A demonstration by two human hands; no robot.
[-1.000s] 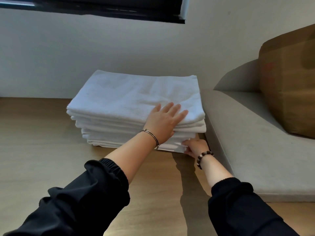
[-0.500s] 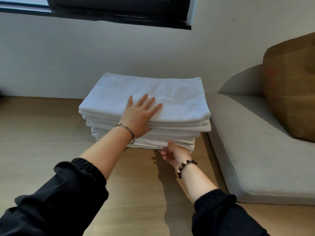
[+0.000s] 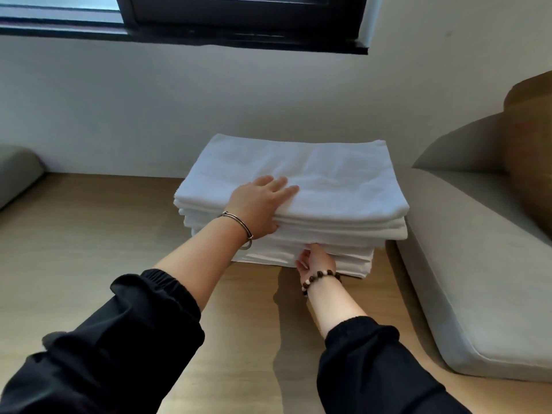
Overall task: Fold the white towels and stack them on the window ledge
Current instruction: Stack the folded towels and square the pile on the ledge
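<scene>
Since half a second ago, the right hand (image 3: 316, 259) has closed in from just off the near face and now has its fingertips buried among the lower layers of the stack of white towels (image 3: 328, 180). The left hand (image 3: 257, 207) stays flat on top.

The stack sits on the wooden window ledge (image 3: 104, 234), its far edge close against the wall (image 3: 149, 100) beneath the dark window frame (image 3: 239, 22). Its lower layers stick out unevenly at the near right.

The left hand's fingers (image 3: 280, 186) lie straight and slightly spread on the top towel near its near edge, with the thumb down the front. This probably pins the pile so it does not slide or topple. The right hand's fingers are hidden between the layers, so whether they pinch a fold or merely push it cannot be told. It is likely squaring up the loose bottom edges.

A grey cushion (image 3: 463, 264) lies just right of the stack, with a brown cardboard box (image 3: 528, 150) on its far end. Another grey cushion end (image 3: 18, 171) shows at far left.
</scene>
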